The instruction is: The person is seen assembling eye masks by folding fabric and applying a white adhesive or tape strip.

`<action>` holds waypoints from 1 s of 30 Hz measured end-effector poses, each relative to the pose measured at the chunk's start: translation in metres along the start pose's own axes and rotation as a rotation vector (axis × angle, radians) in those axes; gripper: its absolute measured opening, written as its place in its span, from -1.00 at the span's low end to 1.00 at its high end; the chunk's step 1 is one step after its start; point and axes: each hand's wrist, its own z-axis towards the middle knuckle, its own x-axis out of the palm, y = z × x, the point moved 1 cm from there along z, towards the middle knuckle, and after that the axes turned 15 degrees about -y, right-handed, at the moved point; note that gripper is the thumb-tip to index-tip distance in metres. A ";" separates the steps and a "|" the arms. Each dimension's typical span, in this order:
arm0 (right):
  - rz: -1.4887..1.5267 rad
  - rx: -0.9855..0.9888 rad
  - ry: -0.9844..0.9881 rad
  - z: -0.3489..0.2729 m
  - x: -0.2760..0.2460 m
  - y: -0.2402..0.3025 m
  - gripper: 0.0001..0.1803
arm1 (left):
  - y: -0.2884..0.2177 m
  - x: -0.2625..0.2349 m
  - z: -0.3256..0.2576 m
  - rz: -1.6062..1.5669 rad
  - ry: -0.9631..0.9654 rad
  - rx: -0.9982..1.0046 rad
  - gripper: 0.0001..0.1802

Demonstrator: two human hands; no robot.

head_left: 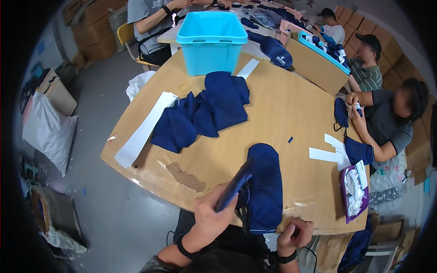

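My left hand (213, 213) is closed round a dark blue, rounded piece of cloth (234, 186), held on edge and tilted above the table. Beside it a long dark blue fabric pouch (266, 186) lies flat, one end rounded and the other at the table's near edge. A black strap (244, 216) hangs by the pouch's left side. My right hand (295, 234) rests at the table edge, just right of the pouch, with its fingers curled in. Whatever it may hold is hidden. Farther off lies a heap of dark blue cloth pieces (200, 113).
A light blue bin (212, 50) stands at the table's far side. White strips (144, 129) lie left, others (334, 152) right, near a purple basket (346, 200) of white labels. A cardboard box (314, 66) sits far right. Co-workers sit around; one person's hands (357, 109) hold a small item.
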 end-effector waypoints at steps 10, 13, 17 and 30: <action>0.341 0.436 0.365 0.092 -0.017 0.002 -0.90 | -0.009 -0.004 0.004 -0.003 0.013 0.123 -0.76; 0.206 0.010 0.618 0.153 0.018 0.026 -0.90 | -0.013 -0.009 0.006 0.012 0.021 0.128 -0.72; 0.330 0.218 0.624 0.178 0.108 0.023 -0.88 | 0.002 -0.019 0.007 -0.063 0.120 0.116 -0.62; 0.154 0.228 0.412 0.250 0.407 -0.109 -0.77 | -0.004 -0.030 0.028 -0.220 0.234 0.153 -0.59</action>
